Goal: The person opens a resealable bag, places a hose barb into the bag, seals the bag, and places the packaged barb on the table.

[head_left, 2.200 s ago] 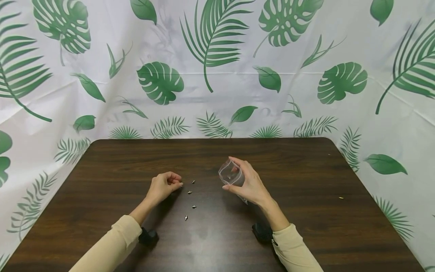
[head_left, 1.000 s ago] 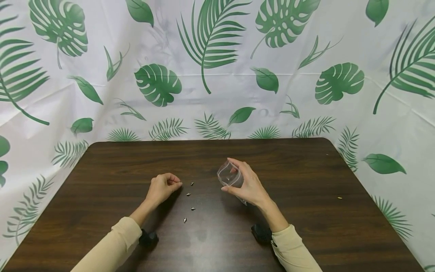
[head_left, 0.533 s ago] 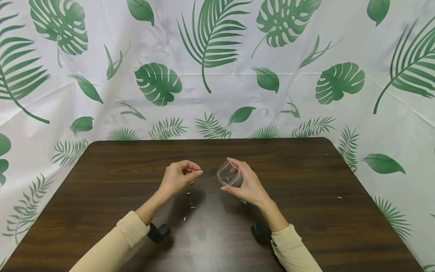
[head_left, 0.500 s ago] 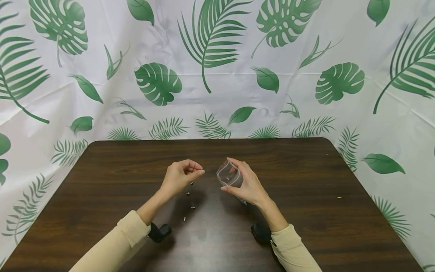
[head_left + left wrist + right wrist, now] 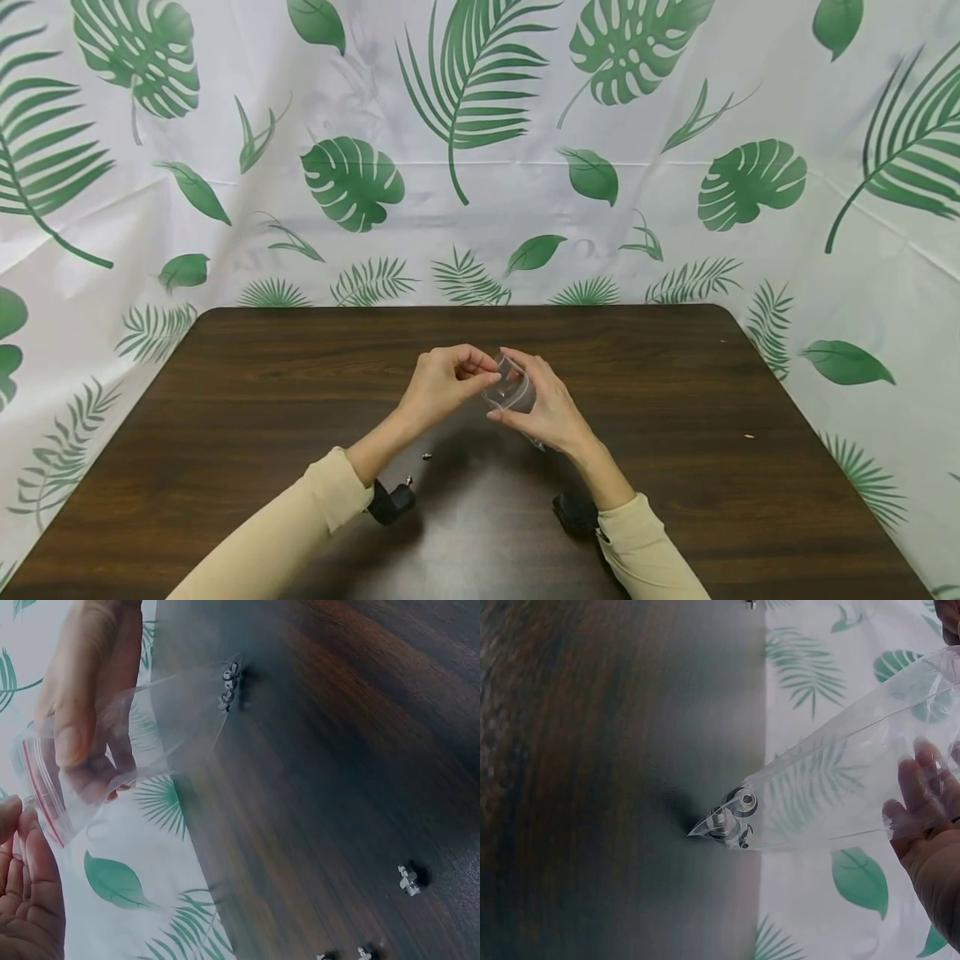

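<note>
My right hand (image 5: 553, 410) holds a clear zip bag (image 5: 169, 724), thumb and fingers spread around its mouth so that it gapes toward the left. Several small shiny metal fittings (image 5: 724, 821) lie gathered in the bag's bottom corner, which hangs low over the table. At the bag's opening is my left hand (image 5: 442, 385), its thumb and forefinger pinched together on a small metal fitting that the fingertips mostly hide. More loose fittings lie on the table; one fitting (image 5: 427, 456) shows beside the left forearm, and another fitting (image 5: 409, 880) stands out in the left wrist view.
The dark wood table (image 5: 660, 358) has rounded far corners and meets a white leaf-print cloth (image 5: 480, 225) behind. A tiny yellowish bit (image 5: 749, 436) lies at the right. Black wrist cameras (image 5: 393, 502) hang under both wrists.
My left hand has lifted from the table beside the loose fittings and moved right to the bag's mouth. The right hand and bag have stayed in place. Left arm now covers some loose fittings.
</note>
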Motion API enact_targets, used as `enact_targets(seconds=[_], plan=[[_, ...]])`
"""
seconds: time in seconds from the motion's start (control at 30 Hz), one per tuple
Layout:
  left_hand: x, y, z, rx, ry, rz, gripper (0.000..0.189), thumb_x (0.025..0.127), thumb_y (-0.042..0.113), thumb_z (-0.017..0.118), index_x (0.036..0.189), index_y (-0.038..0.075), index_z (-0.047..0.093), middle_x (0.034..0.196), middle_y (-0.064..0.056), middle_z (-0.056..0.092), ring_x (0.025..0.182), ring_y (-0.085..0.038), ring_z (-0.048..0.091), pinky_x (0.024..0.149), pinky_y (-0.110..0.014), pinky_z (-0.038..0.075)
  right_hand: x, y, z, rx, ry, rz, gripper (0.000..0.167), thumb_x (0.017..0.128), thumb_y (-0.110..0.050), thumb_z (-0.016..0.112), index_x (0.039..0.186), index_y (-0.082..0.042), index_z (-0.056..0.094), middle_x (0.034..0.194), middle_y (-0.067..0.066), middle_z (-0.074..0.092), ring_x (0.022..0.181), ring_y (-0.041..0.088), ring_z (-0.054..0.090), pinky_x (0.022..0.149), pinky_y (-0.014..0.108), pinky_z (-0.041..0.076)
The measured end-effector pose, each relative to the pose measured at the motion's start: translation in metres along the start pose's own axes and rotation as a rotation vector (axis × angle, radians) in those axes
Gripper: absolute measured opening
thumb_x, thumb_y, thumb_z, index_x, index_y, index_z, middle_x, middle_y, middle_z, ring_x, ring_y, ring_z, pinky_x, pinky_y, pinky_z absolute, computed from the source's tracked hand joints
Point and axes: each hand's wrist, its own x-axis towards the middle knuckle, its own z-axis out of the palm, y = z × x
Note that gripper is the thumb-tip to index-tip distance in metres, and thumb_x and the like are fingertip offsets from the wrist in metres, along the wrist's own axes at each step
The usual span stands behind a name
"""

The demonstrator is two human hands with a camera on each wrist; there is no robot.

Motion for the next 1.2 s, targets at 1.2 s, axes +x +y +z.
enact_targets(seconds=[1.2], plan=[[-0.028,-0.094,-0.031,0.196,-0.038,-0.371,0.013,0.079,0.012,0.075,0.088,0.004,0.071,0.076,-0.004,0.07,0.065,-0.008,0.061,0.059,-0.021,0.047,0.001,0.001,-0.002,-0.012,0.005,-0.004,0.084,0.067,-0.024,0.085,0.139,-0.016,0.042,0.112,0.012,0.056,0.099,0.022,0.055,0.078,0.04,0.048]])
